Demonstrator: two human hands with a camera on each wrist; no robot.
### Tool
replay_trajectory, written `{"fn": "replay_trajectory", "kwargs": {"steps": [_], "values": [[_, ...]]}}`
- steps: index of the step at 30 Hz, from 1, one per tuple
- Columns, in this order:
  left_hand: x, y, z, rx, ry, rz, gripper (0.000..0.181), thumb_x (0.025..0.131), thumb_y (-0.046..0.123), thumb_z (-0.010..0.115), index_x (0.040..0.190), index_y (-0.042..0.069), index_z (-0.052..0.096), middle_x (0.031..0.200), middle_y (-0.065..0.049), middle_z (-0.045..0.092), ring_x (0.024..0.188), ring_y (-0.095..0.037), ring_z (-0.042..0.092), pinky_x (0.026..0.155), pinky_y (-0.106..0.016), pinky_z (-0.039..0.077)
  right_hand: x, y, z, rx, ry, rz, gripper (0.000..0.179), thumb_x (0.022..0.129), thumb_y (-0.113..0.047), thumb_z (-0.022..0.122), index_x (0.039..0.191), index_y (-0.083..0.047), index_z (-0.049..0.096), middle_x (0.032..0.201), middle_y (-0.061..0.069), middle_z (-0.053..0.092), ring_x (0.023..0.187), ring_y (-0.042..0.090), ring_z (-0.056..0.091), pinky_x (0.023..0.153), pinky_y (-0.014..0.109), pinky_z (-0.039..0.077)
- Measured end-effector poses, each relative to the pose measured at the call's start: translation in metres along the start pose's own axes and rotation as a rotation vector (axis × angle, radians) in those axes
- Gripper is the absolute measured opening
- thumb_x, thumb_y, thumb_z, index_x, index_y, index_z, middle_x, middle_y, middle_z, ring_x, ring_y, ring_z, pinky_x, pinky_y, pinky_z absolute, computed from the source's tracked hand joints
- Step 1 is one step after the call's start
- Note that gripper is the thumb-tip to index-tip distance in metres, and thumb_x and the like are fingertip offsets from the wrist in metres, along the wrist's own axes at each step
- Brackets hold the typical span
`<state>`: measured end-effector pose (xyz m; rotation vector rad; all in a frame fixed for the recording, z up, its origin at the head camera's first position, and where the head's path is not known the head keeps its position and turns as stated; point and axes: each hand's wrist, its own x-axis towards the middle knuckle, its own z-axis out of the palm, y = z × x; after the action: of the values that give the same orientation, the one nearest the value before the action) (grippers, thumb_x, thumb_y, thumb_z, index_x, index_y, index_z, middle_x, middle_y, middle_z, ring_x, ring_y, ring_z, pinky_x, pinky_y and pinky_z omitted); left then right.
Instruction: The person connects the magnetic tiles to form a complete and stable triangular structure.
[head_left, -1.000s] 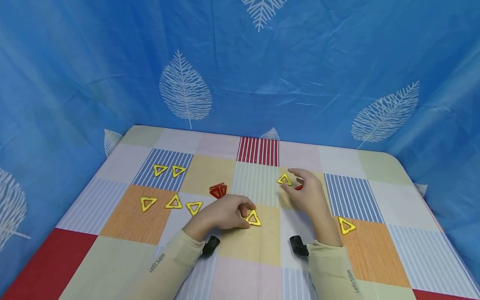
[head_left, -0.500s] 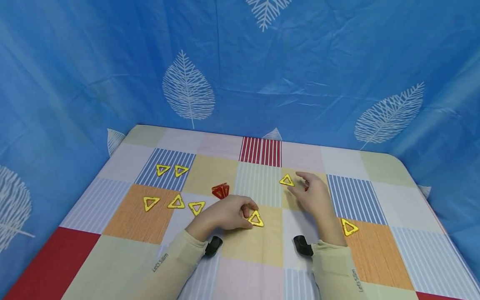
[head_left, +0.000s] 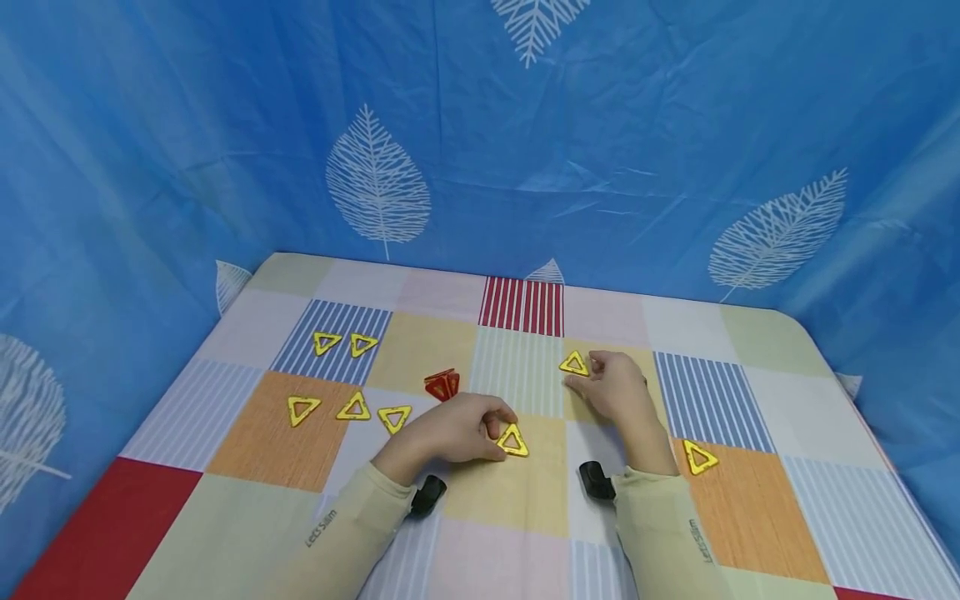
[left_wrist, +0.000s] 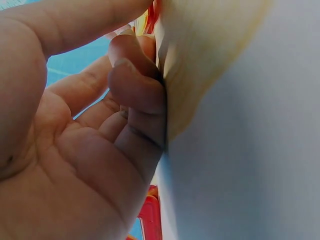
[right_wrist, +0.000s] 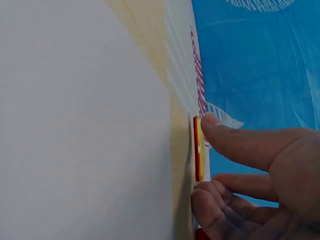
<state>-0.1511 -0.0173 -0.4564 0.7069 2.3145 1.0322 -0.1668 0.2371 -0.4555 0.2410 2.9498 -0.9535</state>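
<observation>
On the pale yellow patch at mid-table, my left hand (head_left: pixel 457 429) pinches a flat yellow triangular tile (head_left: pixel 513 441) at its left side, thumb in front and index finger behind. In the left wrist view its other fingers (left_wrist: pixel 137 90) are curled against the cloth. Farther back and to the right, my right hand (head_left: pixel 618 387) has thumb and index finger at the edges of another yellow triangular tile (head_left: pixel 574 363). The right wrist view shows this tile (right_wrist: pixel 199 150) edge-on, between the thumb tip and the curled fingers. A red piece (right_wrist: pixel 201 234) shows below those fingers.
Behind my left hand stands a small red pyramid-like piece (head_left: pixel 442 384). Several yellow triangular tiles (head_left: pixel 352 407) lie to the left, and one yellow tile (head_left: pixel 699 457) lies right of my right forearm. A patchwork cloth (head_left: pixel 262 525) covers the table; a blue curtain (head_left: pixel 600 167) hangs behind.
My right hand has closed its thumb and index finger in on the far yellow tile, and the red piece behind that hand is now hidden in the head view. The left hand keeps its hold.
</observation>
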Motion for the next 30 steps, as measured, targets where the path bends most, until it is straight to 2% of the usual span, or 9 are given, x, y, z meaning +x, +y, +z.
{"fn": "replay_trajectory", "kwargs": {"steps": [3, 7, 13, 20, 25, 30], "values": [[0.0, 0.0, 0.001, -0.008, -0.004, 0.001, 0.036, 0.082, 0.013, 0.085, 0.114, 0.012, 0.069, 0.082, 0.002, 0.058, 0.069, -0.011, 0.053, 0.066, -0.027, 0.045, 0.003, -0.001, 0.001, -0.044, -0.005, -0.018, 0.045, 0.092, -0.024, 0.074, 0.119, 0.011, 0.063, 0.105, 0.027, 0.062, 0.101, 0.038, 0.058, 0.088, 0.048, 0.047], [0.0, 0.0, 0.001, 0.001, -0.002, 0.003, 0.036, 0.082, 0.012, 0.085, 0.114, 0.012, 0.069, 0.082, 0.003, 0.058, 0.07, -0.011, 0.053, 0.066, -0.027, 0.045, 0.006, -0.001, 0.002, -0.033, 0.006, -0.031, 0.049, 0.093, -0.02, 0.073, 0.128, 0.013, 0.061, 0.122, 0.029, 0.063, 0.116, 0.043, 0.058, 0.096, 0.053, 0.046], [0.0, 0.0, 0.001, 0.007, 0.002, -0.002, 0.036, 0.082, 0.012, 0.085, 0.115, 0.012, 0.069, 0.082, 0.003, 0.058, 0.07, -0.012, 0.053, 0.066, -0.027, 0.045, 0.007, -0.003, 0.004, 0.01, 0.026, -0.011, 0.037, 0.093, -0.015, 0.073, 0.12, 0.01, 0.067, 0.112, 0.024, 0.068, 0.106, 0.038, 0.063, 0.09, 0.05, 0.048], [0.0, 0.0, 0.001, 0.008, 0.001, -0.012, 0.036, 0.082, 0.014, 0.085, 0.115, 0.013, 0.069, 0.082, 0.003, 0.058, 0.07, -0.011, 0.053, 0.065, -0.027, 0.045, 0.001, -0.005, 0.003, 0.054, 0.041, -0.005, 0.04, 0.096, -0.025, 0.071, 0.124, 0.003, 0.067, 0.113, 0.02, 0.069, 0.104, 0.034, 0.065, 0.085, 0.047, 0.051], [0.0, 0.0, 0.001, 0.008, 0.005, -0.008, 0.036, 0.082, 0.013, 0.085, 0.114, 0.012, 0.069, 0.082, 0.002, 0.058, 0.069, -0.012, 0.053, 0.065, -0.027, 0.045, -0.005, -0.003, 0.0, 0.122, 0.061, -0.01, 0.041, 0.089, -0.026, 0.078, 0.121, -0.001, 0.071, 0.104, 0.014, 0.073, 0.091, 0.026, 0.068, 0.074, 0.039, 0.052], [0.001, 0.0, 0.001, 0.016, 0.006, -0.002, 0.036, 0.082, 0.013, 0.085, 0.114, 0.012, 0.069, 0.081, 0.003, 0.058, 0.069, -0.012, 0.053, 0.066, -0.027, 0.045, -0.012, -0.005, -0.009, 0.171, -0.015, 0.003, 0.042, 0.079, -0.027, 0.086, 0.113, -0.004, 0.077, 0.092, 0.006, 0.075, 0.079, 0.017, 0.067, 0.066, 0.031, 0.051]]}}
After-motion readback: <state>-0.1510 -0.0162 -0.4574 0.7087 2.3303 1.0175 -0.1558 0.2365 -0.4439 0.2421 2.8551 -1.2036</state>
